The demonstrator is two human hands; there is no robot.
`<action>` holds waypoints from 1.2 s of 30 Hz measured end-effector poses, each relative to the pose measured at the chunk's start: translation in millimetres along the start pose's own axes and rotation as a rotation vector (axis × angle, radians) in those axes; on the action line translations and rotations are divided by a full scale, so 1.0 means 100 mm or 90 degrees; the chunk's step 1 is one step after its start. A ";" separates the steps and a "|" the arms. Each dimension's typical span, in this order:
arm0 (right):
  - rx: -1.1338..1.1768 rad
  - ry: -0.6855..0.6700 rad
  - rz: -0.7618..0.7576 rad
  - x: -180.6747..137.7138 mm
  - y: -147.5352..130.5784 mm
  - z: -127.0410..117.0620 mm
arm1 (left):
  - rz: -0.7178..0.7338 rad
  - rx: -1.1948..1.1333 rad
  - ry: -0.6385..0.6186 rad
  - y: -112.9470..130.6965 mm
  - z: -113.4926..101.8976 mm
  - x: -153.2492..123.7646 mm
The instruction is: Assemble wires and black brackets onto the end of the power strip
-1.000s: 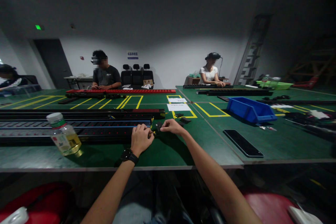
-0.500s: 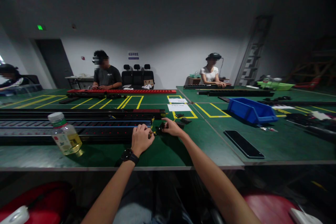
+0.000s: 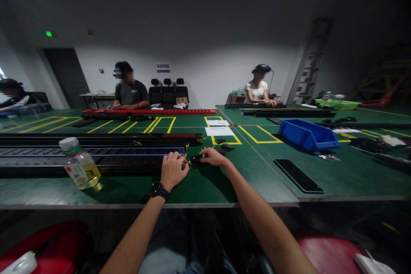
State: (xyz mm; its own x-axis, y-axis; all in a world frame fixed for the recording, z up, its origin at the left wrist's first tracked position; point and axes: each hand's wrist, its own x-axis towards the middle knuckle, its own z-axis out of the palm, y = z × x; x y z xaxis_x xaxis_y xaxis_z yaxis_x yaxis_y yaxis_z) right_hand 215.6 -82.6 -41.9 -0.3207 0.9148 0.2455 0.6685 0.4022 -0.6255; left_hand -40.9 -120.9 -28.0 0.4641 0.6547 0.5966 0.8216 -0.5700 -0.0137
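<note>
My left hand [image 3: 174, 169] is closed at the right end of a long black rail [image 3: 128, 165] with red dots. Its fingertips pinch the yellow wires [image 3: 189, 162] that come out at that end. Just to the right, my right hand [image 3: 213, 157] is closed on a small black part [image 3: 196, 160], which it holds low over the green table. The wires reach toward this part, but I cannot tell whether they are joined to it. A second black rail [image 3: 105, 139] lies behind the first, and small black pieces [image 3: 226, 147] lie beyond my right hand.
A bottle of yellow liquid [image 3: 79, 166] stands left of my hands, close to the rail. To the right are a phone [image 3: 298, 175] and a blue bin [image 3: 306, 135]. White papers [image 3: 219, 131] lie farther back. Across the table, two people [image 3: 130, 90] work at other rails.
My right hand has shifted slightly right and turned, so more of the black part shows between the hands. The left hand has stayed in place.
</note>
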 end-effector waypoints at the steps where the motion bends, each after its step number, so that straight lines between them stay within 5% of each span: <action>1: 0.015 -0.021 -0.008 0.00 0.02 -0.02 | 0.000 -0.004 -0.002 0.00 0.00 0.00; 12: 0.111 -0.067 -0.078 0.04 -0.10 0.10 | -0.002 -0.052 -0.018 0.00 -0.05 0.00; 25: 0.052 0.129 -0.033 0.04 -0.28 0.39 | 0.019 0.005 -0.027 0.01 -0.03 -0.02; 36: -0.114 0.096 -0.033 -0.02 -0.31 0.38 | 0.022 0.005 -0.017 -0.01 0.01 -0.02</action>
State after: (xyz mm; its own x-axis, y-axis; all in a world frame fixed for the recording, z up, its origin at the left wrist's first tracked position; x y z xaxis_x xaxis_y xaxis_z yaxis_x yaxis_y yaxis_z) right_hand 170.1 -98.4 -51.6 -0.2629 0.8822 0.3907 0.7662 0.4370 -0.4712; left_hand -42.4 -121.4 -29.9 0.5014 0.6475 0.5739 0.8071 -0.5891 -0.0405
